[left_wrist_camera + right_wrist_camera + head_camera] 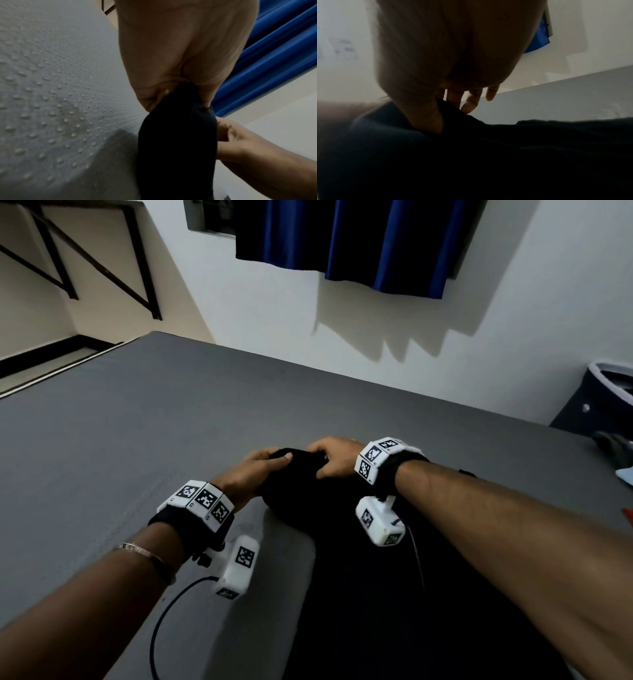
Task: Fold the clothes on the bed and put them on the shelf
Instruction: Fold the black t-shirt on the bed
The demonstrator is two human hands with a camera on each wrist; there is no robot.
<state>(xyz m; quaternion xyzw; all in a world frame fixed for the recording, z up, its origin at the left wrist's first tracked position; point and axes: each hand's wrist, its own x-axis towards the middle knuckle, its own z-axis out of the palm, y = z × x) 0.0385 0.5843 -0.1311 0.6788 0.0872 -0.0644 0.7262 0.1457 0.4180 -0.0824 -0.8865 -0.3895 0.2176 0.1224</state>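
Left hand (255,470) and right hand (337,457) both pinch the dark garment (342,559) (on the grey bed (137,422)).

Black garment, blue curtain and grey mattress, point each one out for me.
black garment (359,577), head view, on its broad middle.
blue curtain (359,237), head view, on a central fold.
grey mattress (137,440), head view, on its bare surface at left.

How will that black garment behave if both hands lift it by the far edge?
Probably floppy: the black garment bunches where the left hand and right hand grip it. Likely light, since it drapes softly over the bed. It should sag and unfold, not roll.
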